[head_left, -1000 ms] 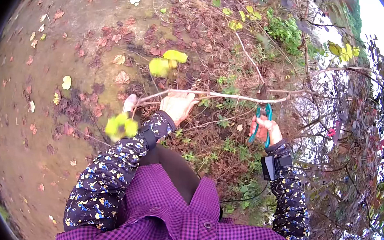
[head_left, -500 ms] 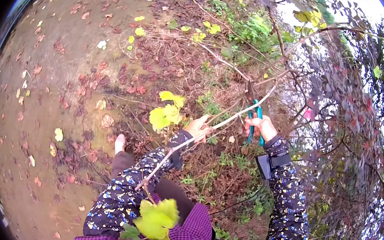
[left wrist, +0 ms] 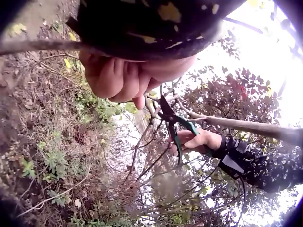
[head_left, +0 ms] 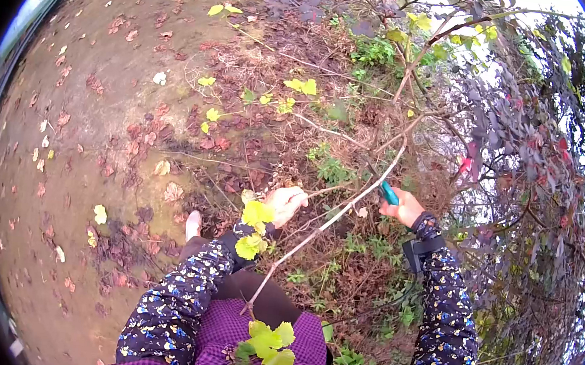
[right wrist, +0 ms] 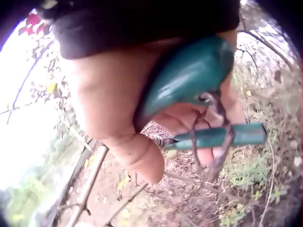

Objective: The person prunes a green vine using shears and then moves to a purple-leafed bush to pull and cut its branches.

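Right of centre, the right hand point(head_left: 404, 208) grips teal-handled metal shears point(head_left: 390, 194) near a long, pale woody branch point(head_left: 331, 222). The left hand's point(head_left: 284, 205) fingers curl; their hold is unclear. Blade positioning seems underway, calling for clear fingers.

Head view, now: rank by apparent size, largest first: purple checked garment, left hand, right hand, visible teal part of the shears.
1. Purple checked garment
2. Left hand and right hand: too alike to rank
3. Visible teal part of the shears
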The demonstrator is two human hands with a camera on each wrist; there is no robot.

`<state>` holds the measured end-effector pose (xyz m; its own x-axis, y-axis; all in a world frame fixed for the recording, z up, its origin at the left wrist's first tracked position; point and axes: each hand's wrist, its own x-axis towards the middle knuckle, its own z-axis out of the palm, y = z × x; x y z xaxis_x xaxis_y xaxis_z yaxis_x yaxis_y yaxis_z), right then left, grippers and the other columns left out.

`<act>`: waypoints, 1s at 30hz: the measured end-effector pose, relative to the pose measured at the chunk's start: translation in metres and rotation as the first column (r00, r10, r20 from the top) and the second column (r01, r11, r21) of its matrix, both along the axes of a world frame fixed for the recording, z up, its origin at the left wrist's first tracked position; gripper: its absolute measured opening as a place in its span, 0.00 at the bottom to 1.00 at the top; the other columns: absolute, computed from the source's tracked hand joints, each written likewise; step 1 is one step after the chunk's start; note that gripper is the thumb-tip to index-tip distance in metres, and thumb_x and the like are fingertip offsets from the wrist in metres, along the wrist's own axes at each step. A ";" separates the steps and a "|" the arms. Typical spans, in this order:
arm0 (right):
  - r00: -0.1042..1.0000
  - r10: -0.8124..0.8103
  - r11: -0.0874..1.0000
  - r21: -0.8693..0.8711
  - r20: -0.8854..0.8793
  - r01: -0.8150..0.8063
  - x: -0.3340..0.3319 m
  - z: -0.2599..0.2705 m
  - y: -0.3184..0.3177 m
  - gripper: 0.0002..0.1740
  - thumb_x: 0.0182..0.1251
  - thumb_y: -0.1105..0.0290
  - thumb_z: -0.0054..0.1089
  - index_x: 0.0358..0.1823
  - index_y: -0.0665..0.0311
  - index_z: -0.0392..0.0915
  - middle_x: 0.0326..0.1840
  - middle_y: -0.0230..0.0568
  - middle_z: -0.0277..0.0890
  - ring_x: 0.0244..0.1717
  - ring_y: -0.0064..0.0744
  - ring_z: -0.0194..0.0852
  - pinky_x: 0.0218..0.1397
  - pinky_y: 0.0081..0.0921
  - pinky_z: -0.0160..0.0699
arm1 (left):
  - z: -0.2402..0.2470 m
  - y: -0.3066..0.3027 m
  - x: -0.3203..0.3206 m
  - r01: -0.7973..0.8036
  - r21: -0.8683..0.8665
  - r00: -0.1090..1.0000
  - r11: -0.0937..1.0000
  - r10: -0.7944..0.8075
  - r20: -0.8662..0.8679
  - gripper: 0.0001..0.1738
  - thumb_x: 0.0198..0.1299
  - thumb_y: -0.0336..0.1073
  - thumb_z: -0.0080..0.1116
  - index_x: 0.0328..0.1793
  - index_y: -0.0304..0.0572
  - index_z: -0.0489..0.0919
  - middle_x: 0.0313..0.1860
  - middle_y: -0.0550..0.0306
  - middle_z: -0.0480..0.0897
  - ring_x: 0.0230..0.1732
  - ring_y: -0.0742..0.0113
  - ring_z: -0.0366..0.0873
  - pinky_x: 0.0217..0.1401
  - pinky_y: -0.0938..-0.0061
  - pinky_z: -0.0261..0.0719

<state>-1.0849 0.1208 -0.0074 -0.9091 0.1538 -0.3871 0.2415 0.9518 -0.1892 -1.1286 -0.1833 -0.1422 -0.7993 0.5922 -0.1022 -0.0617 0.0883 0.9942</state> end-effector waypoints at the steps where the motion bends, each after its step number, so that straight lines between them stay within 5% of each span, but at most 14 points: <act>1: 0.971 -0.131 0.949 -0.257 0.200 0.181 -0.002 0.000 0.004 0.24 0.51 0.63 0.65 0.47 0.68 0.72 0.40 0.44 0.77 0.42 0.36 0.76 0.48 0.30 0.73 | -0.003 0.000 0.001 0.002 0.000 1.000 1.000 -0.002 0.001 0.13 0.64 0.39 0.49 0.34 0.39 0.80 0.24 0.63 0.75 0.27 0.74 0.69 0.33 0.77 0.67; 2: 0.887 -0.195 0.803 -0.452 0.419 0.389 -0.004 -0.001 0.008 0.22 0.52 0.64 0.65 0.45 0.68 0.74 0.39 0.40 0.78 0.41 0.29 0.76 0.48 0.26 0.72 | -0.005 0.001 0.002 0.004 0.019 1.000 1.000 -0.005 0.015 0.13 0.64 0.39 0.49 0.34 0.39 0.80 0.24 0.63 0.76 0.28 0.75 0.69 0.33 0.77 0.67; 5: 0.951 -0.165 0.749 -0.595 0.261 0.293 0.005 -0.007 0.014 0.19 0.53 0.65 0.65 0.44 0.68 0.75 0.39 0.38 0.79 0.42 0.26 0.76 0.48 0.23 0.72 | 0.001 0.001 0.004 0.005 0.059 0.999 0.998 -0.008 0.047 0.13 0.63 0.38 0.49 0.34 0.39 0.80 0.25 0.63 0.76 0.29 0.75 0.69 0.34 0.77 0.68; 7: 0.952 -0.146 0.830 -0.491 0.270 0.266 0.007 -0.014 0.019 0.25 0.51 0.66 0.65 0.50 0.69 0.73 0.42 0.39 0.79 0.44 0.26 0.76 0.49 0.24 0.72 | 0.000 0.004 0.004 -0.024 0.118 1.000 0.993 0.023 0.016 0.12 0.62 0.37 0.50 0.34 0.39 0.80 0.24 0.64 0.76 0.28 0.76 0.69 0.33 0.78 0.67; 8: 0.998 -0.050 0.972 -0.229 0.040 0.058 0.012 -0.019 0.020 0.29 0.50 0.66 0.65 0.55 0.69 0.70 0.39 0.38 0.78 0.43 0.29 0.76 0.50 0.25 0.72 | -0.001 0.005 0.004 -0.031 0.193 0.998 0.981 0.041 -0.050 0.12 0.62 0.38 0.50 0.34 0.39 0.80 0.19 0.68 0.72 0.22 0.79 0.65 0.26 0.80 0.63; 9: 0.982 0.117 0.990 0.098 -0.150 -0.103 0.014 -0.023 0.019 0.34 0.48 0.65 0.65 0.59 0.68 0.67 0.36 0.38 0.78 0.42 0.32 0.77 0.51 0.27 0.71 | 0.003 0.004 0.002 -0.030 0.195 0.998 0.980 0.041 -0.052 0.12 0.62 0.38 0.50 0.34 0.39 0.80 0.19 0.68 0.72 0.22 0.79 0.65 0.26 0.80 0.63; 11: 0.983 0.098 0.994 0.065 -0.156 -0.089 0.014 -0.026 0.021 0.38 0.48 0.67 0.65 0.63 0.67 0.64 0.37 0.39 0.77 0.42 0.34 0.76 0.51 0.27 0.71 | 0.009 0.000 0.003 0.033 0.175 0.998 0.984 -0.041 0.040 0.12 0.64 0.39 0.48 0.35 0.40 0.79 0.15 0.71 0.67 0.17 0.82 0.59 0.18 0.82 0.55; 13: 0.975 -0.205 0.917 -0.332 0.087 0.223 0.010 -0.013 0.007 0.31 0.46 0.70 0.65 0.55 0.68 0.69 0.33 0.31 0.73 0.38 0.26 0.72 0.48 0.24 0.70 | 0.005 0.004 0.005 0.033 0.203 0.998 0.979 -0.044 0.049 0.12 0.65 0.39 0.48 0.35 0.41 0.79 0.14 0.72 0.65 0.15 0.83 0.57 0.17 0.82 0.52; 17: 0.981 -0.172 0.919 -0.343 0.090 0.193 0.009 -0.013 0.004 0.26 0.46 0.71 0.65 0.49 0.68 0.70 0.32 0.31 0.71 0.37 0.26 0.71 0.48 0.24 0.70 | 0.007 0.007 0.006 0.035 0.283 0.994 0.958 -0.063 0.091 0.12 0.65 0.39 0.49 0.36 0.41 0.79 0.12 0.74 0.63 0.12 0.85 0.54 0.14 0.83 0.47; 19: 0.962 -0.217 0.747 -0.606 0.168 0.274 0.008 -0.017 0.005 0.18 0.47 0.73 0.64 0.40 0.67 0.70 0.32 0.32 0.71 0.35 0.26 0.71 0.45 0.25 0.70 | 0.014 0.008 0.009 0.034 0.248 0.988 0.968 -0.071 0.140 0.11 0.65 0.38 0.49 0.36 0.41 0.79 0.12 0.74 0.62 0.12 0.85 0.54 0.14 0.84 0.47; 23: 0.970 -0.215 0.839 -0.487 0.115 0.243 0.009 -0.022 0.006 0.14 0.49 0.72 0.62 0.36 0.67 0.69 0.32 0.35 0.71 0.36 0.26 0.71 0.45 0.26 0.70 | 0.012 0.012 0.016 0.006 0.252 0.987 0.968 -0.047 0.155 0.11 0.65 0.38 0.49 0.36 0.41 0.79 0.12 0.74 0.63 0.12 0.84 0.54 0.14 0.84 0.47; 25: 0.988 -0.146 0.967 -0.217 -0.038 0.135 0.012 -0.020 -0.001 0.17 0.50 0.65 0.64 0.39 0.65 0.71 0.25 0.34 0.74 0.28 0.28 0.72 0.36 0.28 0.71 | 0.007 0.011 0.019 0.004 0.275 0.988 0.961 -0.045 0.146 0.11 0.65 0.38 0.49 0.36 0.42 0.79 0.12 0.74 0.63 0.12 0.84 0.55 0.14 0.83 0.48; 29: 0.943 -0.299 0.831 -0.446 0.146 0.333 0.022 -0.032 -0.007 0.18 0.51 0.63 0.64 0.39 0.65 0.71 0.23 0.36 0.72 0.25 0.32 0.71 0.34 0.31 0.71 | -0.008 -0.005 0.009 0.029 0.132 0.998 0.991 -0.036 0.051 0.12 0.65 0.40 0.48 0.35 0.43 0.79 0.13 0.70 0.67 0.14 0.80 0.61 0.16 0.80 0.58; 30: 0.933 -0.307 0.827 -0.433 0.186 0.358 0.024 -0.035 -0.007 0.19 0.51 0.61 0.64 0.39 0.65 0.71 0.23 0.38 0.73 0.25 0.35 0.72 0.35 0.33 0.72 | -0.026 -0.007 0.004 0.036 0.079 0.995 0.996 -0.028 -0.097 0.13 0.65 0.41 0.48 0.35 0.43 0.79 0.15 0.67 0.69 0.17 0.78 0.65 0.19 0.79 0.62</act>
